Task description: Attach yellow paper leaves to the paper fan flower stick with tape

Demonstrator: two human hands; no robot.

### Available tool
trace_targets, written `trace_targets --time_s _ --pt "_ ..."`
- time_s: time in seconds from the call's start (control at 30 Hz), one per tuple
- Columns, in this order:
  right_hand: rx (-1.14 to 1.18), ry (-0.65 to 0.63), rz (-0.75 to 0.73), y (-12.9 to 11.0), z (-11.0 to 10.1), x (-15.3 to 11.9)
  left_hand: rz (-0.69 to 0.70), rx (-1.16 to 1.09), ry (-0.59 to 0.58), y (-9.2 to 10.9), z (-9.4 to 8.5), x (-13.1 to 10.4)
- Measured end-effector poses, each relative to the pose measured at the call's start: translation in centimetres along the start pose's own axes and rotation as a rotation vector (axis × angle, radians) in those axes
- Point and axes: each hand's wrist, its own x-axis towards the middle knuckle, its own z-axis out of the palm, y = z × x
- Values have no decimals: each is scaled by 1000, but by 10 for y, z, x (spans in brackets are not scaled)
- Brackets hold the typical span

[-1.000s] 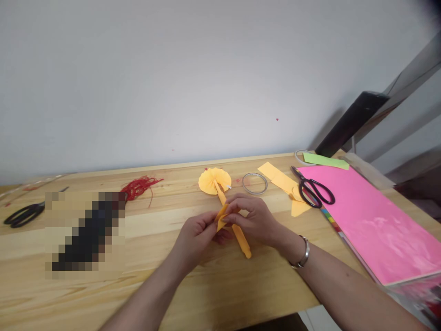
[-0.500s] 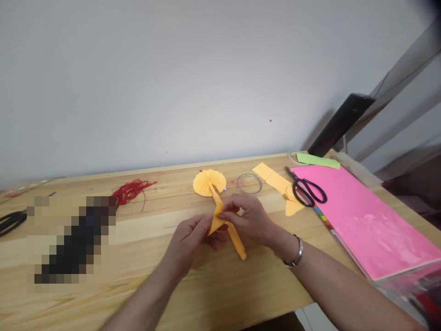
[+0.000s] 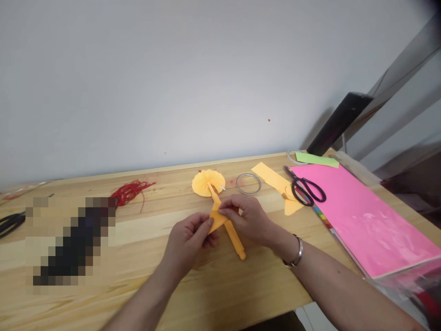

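Between both hands is a folded piece of orange paper (image 3: pixel 217 221). My left hand (image 3: pixel 190 235) pinches its lower left corner between thumb and fingers. My right hand (image 3: pixel 247 218) grips its upper right side with thumb and forefinger. A narrow orange stem runs up from it to a round, pleated orange paper fan (image 3: pixel 208 182), which lies on the table beyond my hands. Below the right hand, a rolled orange paper strip (image 3: pixel 236 240) rests on the wood; whether it joins the held paper is hidden by the fingers.
A silver ring (image 3: pixel 248 184), orange paper scraps (image 3: pixel 272 177) and black-handled scissors (image 3: pixel 303 186) lie to the right, beside pink paper sheets (image 3: pixel 368 220) with a green strip (image 3: pixel 317 159) on top. Red string (image 3: pixel 132 191) and other scissors (image 3: pixel 12 223) are at left, near a blurred-out dark object.
My left hand's fingers have shifted slightly on the paper's corner, and more of the folded paper's face shows. The view has moved very slightly. Both hands keep their hold.
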Motion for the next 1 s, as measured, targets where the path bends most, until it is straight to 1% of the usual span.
trace_targets --time_s 0.07,0.1,0.17,0.23,0.27,0.33,0.37,0.4,0.47,0.53,0.63,0.7,0.83,0.93,1.0 --pt "-69 41 17 2 -5 2 14 -12 30 1 1 0" --pt "-140 64 36 4 -9 4 17 -20 44 1 1 0" --pt "-382 110 99 8 -22 9 2 -28 36 0 0 0" --pt "-744 115 211 15 -39 14 -20 -29 10 -1 -2 1" --pt "-895 79 299 20 -49 17 -26 -32 2 -2 -2 2" --pt "-1075 -2 480 30 -68 21 -25 -40 12 -2 -2 1" --pt "-1105 -51 562 36 -76 22 -18 -43 27 -2 -1 1" --pt "-1108 -60 614 41 -82 23 -11 -44 38 -2 -1 0" --pt "-1103 -76 662 50 -90 24 5 -34 48 -2 0 0" --pt "-1095 -85 673 56 -92 24 9 -19 27 -2 -1 1" --pt "-1095 -91 666 57 -90 24 -1 22 -23 -6 -2 4" --pt "-1098 -87 670 55 -89 24 18 70 -19 -9 -2 5" --pt "-1096 -48 694 53 -90 24 104 221 26 -13 0 4" --pt "-1087 -1 705 52 -92 23 143 316 5 -14 0 2" --pt "-1073 24 706 52 -94 23 144 330 -5 -13 -1 2"
